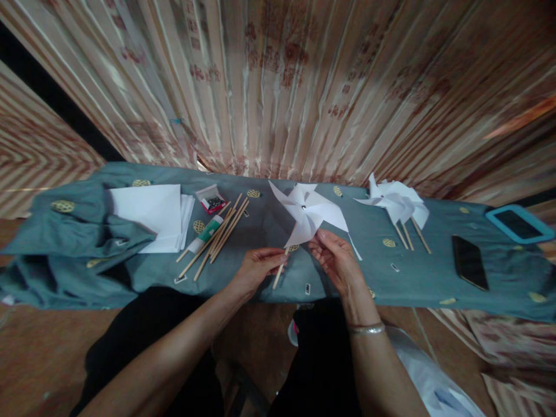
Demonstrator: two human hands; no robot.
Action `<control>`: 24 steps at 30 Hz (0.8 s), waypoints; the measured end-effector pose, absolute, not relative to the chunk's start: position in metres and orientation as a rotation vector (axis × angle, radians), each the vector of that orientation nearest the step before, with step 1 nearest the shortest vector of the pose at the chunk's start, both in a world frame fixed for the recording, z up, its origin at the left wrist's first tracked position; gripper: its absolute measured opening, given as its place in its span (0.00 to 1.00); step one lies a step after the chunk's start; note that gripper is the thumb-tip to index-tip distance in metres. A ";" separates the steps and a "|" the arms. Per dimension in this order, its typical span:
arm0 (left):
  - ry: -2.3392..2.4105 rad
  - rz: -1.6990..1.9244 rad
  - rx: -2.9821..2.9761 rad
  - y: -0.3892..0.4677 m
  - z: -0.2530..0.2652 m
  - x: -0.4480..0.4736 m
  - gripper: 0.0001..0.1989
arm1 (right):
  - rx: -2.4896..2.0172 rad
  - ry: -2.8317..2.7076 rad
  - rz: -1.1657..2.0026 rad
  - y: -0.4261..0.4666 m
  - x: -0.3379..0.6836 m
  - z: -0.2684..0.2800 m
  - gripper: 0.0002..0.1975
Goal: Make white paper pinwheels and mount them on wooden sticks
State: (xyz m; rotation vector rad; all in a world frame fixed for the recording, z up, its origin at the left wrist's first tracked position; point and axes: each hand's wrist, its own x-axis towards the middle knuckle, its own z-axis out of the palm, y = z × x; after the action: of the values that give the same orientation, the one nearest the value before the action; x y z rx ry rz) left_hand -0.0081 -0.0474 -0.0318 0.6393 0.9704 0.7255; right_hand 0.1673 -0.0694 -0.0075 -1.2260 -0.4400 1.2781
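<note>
A white paper pinwheel (309, 209) with a dark pin head at its centre is held up over the middle of the cloth-covered table. My left hand (264, 266) pinches its wooden stick (278, 275) just below the paper. The fingers of my right hand (333, 255) are closed on the lower edge of a paper blade; the exact grip is partly hidden. A thin white paper strip (355, 247) shows just right of that hand. Farther right, finished-looking pinwheels (397, 200) lie overlapping, their sticks pointing toward me.
Left of my hands are loose wooden sticks (223, 234), a green-and-white glue tube (206, 233), a small open box of pins (212, 200) and stacked white paper (152, 211). At right lie a dark phone (469, 262) and a blue-framed tablet (520, 223). A curtain (278, 87) hangs behind.
</note>
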 end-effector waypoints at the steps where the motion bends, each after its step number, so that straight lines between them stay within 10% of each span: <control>1: 0.969 0.722 0.639 -0.048 -0.031 -0.008 0.20 | -1.225 -0.427 1.285 -0.069 0.166 -0.007 0.18; 24: 0.901 0.725 0.616 -0.049 -0.034 -0.004 0.21 | -1.365 -0.775 1.282 -0.075 0.136 -0.021 0.15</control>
State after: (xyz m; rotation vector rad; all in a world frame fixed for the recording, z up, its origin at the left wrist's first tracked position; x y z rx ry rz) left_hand -0.0043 -0.0492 -0.0341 0.6159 0.9008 0.7252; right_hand 0.1358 -0.0747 -0.0207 -1.3649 -0.7747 1.2819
